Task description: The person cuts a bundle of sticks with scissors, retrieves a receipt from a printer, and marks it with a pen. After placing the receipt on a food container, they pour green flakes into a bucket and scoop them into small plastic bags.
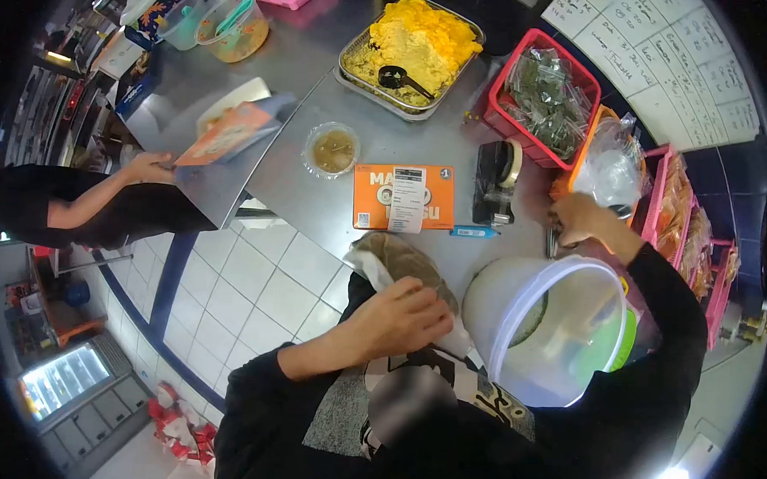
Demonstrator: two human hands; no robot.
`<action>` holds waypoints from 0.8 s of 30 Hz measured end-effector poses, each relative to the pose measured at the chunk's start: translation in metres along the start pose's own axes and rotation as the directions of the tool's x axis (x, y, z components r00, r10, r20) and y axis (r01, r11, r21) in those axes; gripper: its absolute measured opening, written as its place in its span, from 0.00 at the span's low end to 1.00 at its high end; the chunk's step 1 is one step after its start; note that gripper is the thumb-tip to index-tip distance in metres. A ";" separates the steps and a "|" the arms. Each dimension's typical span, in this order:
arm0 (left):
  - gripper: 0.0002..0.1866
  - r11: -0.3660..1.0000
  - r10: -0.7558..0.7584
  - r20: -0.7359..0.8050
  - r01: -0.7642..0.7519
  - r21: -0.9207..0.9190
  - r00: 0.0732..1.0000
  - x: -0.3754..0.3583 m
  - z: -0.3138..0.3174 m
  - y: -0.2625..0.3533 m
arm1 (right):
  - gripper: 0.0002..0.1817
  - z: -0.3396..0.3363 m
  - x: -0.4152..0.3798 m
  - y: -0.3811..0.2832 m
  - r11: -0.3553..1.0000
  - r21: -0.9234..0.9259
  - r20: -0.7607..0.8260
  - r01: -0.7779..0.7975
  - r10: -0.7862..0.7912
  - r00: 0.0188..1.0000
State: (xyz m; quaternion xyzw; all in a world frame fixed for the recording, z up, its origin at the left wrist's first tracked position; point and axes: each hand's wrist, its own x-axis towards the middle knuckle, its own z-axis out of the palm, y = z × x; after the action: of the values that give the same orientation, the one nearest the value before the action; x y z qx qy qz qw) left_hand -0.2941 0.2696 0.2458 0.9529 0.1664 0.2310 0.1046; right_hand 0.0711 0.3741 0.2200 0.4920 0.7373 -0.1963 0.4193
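The left hand (410, 315) is closed on a brown-filled bag (412, 264), which lies under its fingers and sticks out past them toward the desk (317, 202). Just beyond the bag, an orange box (369, 207) lies flat on the desk. Next comes a big clear bucket (504, 303), between the hands. The right hand (588, 225) is curled at a small metal thing (553, 239) near the bucket's far side; whether it grips it, I cannot tell.
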 end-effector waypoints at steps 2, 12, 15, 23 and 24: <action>0.05 0.999 -0.049 -0.007 0.049 0.000 0.999 0.002 0.007 0.005 | 0.23 -0.034 -0.049 0.001 0.997 0.030 -0.149 -0.076 0.079 0.986; 0.11 0.947 0.220 0.071 -0.196 -0.255 0.973 0.003 -0.012 -0.036 | 0.18 0.012 -0.289 -0.154 0.578 0.737 -0.672 0.350 0.575 0.466; 0.14 0.893 0.314 0.149 -0.238 -0.381 0.938 0.008 -0.027 -0.058 | 0.26 0.040 -0.288 -0.247 0.516 0.776 -0.631 0.363 0.634 0.447; 0.07 0.602 0.613 0.217 -0.271 -0.751 0.759 0.043 -0.023 -0.067 | 0.25 0.044 -0.187 -0.356 0.475 0.870 -0.475 0.128 0.744 0.469; 0.07 0.587 0.655 0.226 -0.298 -0.753 0.721 0.045 -0.021 -0.064 | 0.25 0.043 -0.179 -0.360 0.491 0.865 -0.483 0.102 0.762 0.431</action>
State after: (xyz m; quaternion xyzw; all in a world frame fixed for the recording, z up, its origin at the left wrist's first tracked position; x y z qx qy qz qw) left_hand -0.2835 0.3472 0.2643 0.8814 -0.2321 0.0494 0.4086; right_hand -0.2013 0.0856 0.2958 0.8052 0.5289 -0.1383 -0.2298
